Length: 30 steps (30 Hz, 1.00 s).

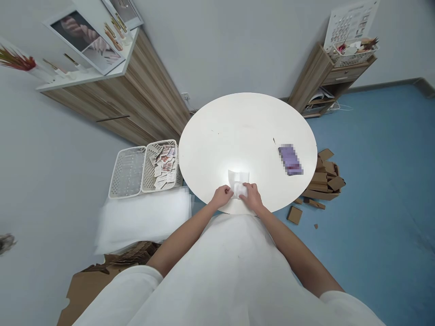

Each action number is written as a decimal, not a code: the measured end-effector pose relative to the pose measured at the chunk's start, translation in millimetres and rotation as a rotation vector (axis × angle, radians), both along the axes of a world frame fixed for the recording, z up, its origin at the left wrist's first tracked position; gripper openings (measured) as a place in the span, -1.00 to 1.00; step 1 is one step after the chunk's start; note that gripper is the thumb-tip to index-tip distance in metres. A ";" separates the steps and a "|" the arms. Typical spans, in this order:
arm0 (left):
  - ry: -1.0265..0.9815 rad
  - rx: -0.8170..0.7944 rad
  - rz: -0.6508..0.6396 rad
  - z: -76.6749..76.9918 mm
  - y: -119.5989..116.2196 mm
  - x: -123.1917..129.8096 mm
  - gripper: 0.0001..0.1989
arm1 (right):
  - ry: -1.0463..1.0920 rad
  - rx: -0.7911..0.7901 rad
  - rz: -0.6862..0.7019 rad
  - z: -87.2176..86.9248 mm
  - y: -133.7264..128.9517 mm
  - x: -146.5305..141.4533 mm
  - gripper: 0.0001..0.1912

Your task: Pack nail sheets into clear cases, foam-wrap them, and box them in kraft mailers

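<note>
A thin white sheet (233, 175), which looks like foam or soft wrapping, lies at the near edge of the round white table (244, 136). On its near part rests a small white bundle (241, 189); what is inside it cannot be made out. My left hand (222, 196) is closed, its fingertips pinching the sheet's left near edge. From the right, my right hand (252, 197) grips the bundle between thumb and fingers.
Right on the table lies a blurred purple item (290, 160). Left of the table stand a basket of small cards (165, 165), a basket of clear packs (128, 172) and stacked white sheets (146, 217). A box of folded cardboard (322, 179) sits on the floor at right.
</note>
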<state>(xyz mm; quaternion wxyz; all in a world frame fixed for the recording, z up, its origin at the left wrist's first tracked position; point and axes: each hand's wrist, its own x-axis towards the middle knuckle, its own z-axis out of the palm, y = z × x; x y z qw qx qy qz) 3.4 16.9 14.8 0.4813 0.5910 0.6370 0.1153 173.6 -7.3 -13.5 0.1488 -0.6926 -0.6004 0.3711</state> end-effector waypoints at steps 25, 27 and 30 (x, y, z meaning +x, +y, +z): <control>0.359 0.380 -0.503 -5.3 -7.1 16.0 -0.48 | -0.014 0.219 0.178 9.8 -5.8 -2.2 -0.47; 0.353 0.393 -0.508 -6.3 -7.6 14.9 -0.45 | -0.072 0.244 0.319 13.7 -5.9 0.2 -0.43; 0.329 0.403 -0.539 -6.7 -7.2 11.7 -0.30 | -0.133 0.217 0.427 14.8 -1.8 3.0 -0.34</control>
